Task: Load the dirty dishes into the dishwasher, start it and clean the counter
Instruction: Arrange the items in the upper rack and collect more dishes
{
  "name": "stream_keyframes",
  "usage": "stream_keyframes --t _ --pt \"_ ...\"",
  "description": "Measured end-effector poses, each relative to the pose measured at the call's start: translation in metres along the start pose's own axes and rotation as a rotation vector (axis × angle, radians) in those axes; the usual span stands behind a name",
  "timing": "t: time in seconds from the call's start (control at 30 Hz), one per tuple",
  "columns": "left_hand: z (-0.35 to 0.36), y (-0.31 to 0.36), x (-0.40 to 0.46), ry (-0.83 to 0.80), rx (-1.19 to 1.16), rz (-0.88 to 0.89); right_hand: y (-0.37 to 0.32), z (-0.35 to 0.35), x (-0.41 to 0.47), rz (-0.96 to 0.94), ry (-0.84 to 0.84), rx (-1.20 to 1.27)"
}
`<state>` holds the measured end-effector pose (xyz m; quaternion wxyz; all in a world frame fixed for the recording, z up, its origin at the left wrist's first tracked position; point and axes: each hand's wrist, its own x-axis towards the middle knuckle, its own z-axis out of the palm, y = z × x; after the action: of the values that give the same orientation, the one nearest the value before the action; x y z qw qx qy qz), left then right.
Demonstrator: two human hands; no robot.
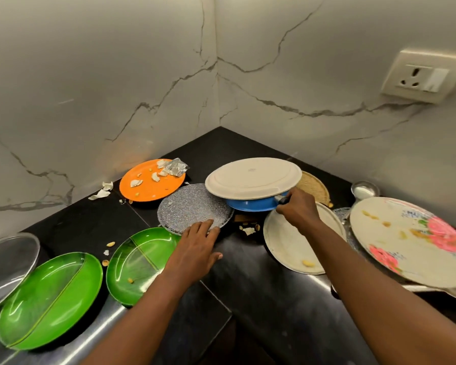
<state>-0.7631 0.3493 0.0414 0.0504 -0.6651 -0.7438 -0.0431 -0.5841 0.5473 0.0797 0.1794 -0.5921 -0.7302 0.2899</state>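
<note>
Your black counter [261, 285] carries the dirty dishes. The floral plate [411, 241] shows blue lettering too blurred to read. Your right hand [298, 209] grips the blue pan [253, 204] by its handle, an upturned white plate [253, 177] lying on it, its stamp illegible. Your left hand [198, 246] rests straight-fingered on the speckled grey plate [190, 206].

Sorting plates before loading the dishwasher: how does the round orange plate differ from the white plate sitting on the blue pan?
The round orange plate lies face up, flat on the black counter; the upside-down white plate rests raised on the blue pan. The orange plate carries white scraps and crumpled foil; the white plate's visible underside looks clean. The white plate looks larger. Both are round, and neither hand touches either.
</note>
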Motion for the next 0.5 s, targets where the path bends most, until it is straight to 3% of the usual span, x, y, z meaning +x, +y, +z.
stream_keyframes --t 0.37,0.5 --pt "-0.011 0.002 0.003 0.055 -0.01 0.004 -0.03 -0.1 -0.019 -0.023 -0.127 -0.389" --pt "-0.013 0.003 0.003 0.032 -0.026 -0.011 -0.04 -0.118 -0.019 0.008 -0.152 -0.375"
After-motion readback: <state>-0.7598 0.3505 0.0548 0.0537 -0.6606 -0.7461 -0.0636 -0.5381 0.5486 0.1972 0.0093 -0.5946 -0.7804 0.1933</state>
